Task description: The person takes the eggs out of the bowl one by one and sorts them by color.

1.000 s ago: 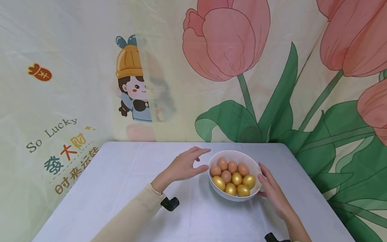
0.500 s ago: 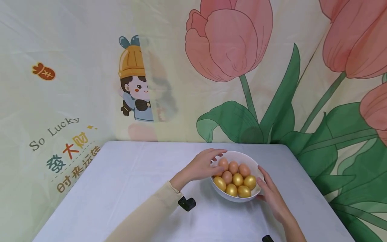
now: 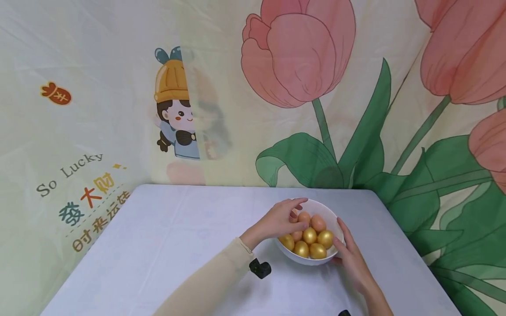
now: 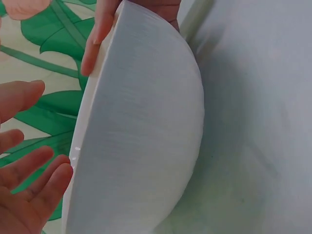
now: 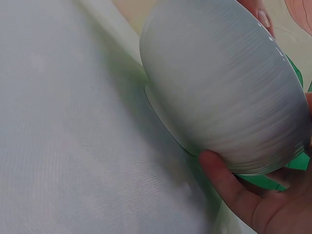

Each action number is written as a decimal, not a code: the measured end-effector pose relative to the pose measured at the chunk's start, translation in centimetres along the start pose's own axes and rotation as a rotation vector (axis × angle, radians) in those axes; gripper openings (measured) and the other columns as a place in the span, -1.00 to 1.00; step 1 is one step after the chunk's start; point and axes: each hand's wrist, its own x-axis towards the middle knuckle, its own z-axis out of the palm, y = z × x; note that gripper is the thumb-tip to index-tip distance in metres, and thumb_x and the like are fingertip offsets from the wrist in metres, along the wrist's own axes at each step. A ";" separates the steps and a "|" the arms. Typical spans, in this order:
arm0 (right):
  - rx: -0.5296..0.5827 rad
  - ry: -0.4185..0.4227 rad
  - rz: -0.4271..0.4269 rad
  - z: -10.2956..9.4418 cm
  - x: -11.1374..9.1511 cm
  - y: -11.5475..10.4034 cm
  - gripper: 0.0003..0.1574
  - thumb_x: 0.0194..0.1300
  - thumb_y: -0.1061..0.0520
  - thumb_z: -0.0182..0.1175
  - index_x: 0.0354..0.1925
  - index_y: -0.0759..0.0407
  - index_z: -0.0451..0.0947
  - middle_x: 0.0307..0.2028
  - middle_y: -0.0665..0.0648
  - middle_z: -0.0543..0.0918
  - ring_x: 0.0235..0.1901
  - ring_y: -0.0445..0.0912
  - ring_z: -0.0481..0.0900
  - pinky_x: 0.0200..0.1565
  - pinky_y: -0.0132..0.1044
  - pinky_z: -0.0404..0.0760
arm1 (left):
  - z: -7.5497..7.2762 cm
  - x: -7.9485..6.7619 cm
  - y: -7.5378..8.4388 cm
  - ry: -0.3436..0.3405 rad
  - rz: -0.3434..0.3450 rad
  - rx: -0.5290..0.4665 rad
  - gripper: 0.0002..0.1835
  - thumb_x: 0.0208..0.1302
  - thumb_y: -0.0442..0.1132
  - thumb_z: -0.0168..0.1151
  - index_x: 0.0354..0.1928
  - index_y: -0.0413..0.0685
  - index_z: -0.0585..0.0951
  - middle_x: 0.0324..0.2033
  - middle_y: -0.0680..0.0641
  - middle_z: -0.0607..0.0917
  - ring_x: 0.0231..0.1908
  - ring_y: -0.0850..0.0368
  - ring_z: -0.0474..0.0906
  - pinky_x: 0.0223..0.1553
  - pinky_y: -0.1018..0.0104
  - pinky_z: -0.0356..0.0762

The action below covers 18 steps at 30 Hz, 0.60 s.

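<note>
A white bowl (image 3: 304, 261) stands on the table at right of centre in the head view. It holds several golden eggs (image 3: 318, 251) at the near side and several brown eggs (image 3: 318, 223) behind them. My left hand (image 3: 276, 220) hovers over the bowl's left part, fingers spread and slightly bent, hiding some brown eggs. Nothing shows between its thumb and fingers. My right hand (image 3: 353, 261) grips the bowl's right side, thumb at the rim; in the right wrist view, a finger (image 5: 226, 183) supports the outer wall. The left wrist view shows the bowl's outer side (image 4: 146, 117).
A white cloth covers the table (image 3: 178, 245), which ends at a backdrop (image 3: 221, 109) printed with tulips and a cartoon figure. A small black device (image 3: 260, 268) sits at the left wrist by the beige sleeve (image 3: 213, 281).
My left hand has moved right, from beside the bowl's left rim to over the eggs. The right hand keeps its place at the bowl, and the eggs have not visibly moved.
</note>
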 end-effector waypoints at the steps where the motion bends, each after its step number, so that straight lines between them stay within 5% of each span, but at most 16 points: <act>1: -0.001 0.001 0.000 0.1 0.0 0.0 -0.12 0.74 -0.22 -0.19 0.73 -0.31 -0.40 0.72 0.25 -0.30 0.56 0.38 0.13 0.25 0.16 0.64 | 0.2 0.1 0.0 -0.004 -0.004 -0.008 -0.20 0.41 -0.01 0.44 0.60 0.09 0.35 0.31 -0.11 0.62 0.11 -0.05 0.66 0.07 0.43 0.59; 11: -0.007 0.015 0.007 0.3 -0.1 0.1 -0.13 0.73 -0.25 -0.20 0.72 -0.39 -0.42 0.72 0.22 -0.31 0.57 0.39 0.10 0.26 0.18 0.63 | 2.0 1.8 0.0 0.002 -0.007 0.054 -0.24 0.41 0.02 0.44 0.57 0.07 0.40 0.30 -0.06 0.65 0.20 0.07 0.65 0.18 0.37 0.57; 18: 0.001 0.000 -0.014 0.1 0.0 0.2 -0.13 0.74 -0.21 -0.20 0.72 -0.36 -0.42 0.72 0.25 -0.31 0.55 0.37 0.14 0.17 -0.03 0.68 | 3.1 2.6 -0.1 -0.015 -0.072 -0.041 -0.20 0.40 0.09 0.44 0.59 0.10 0.37 0.31 -0.04 0.64 0.13 0.14 0.68 0.16 0.40 0.60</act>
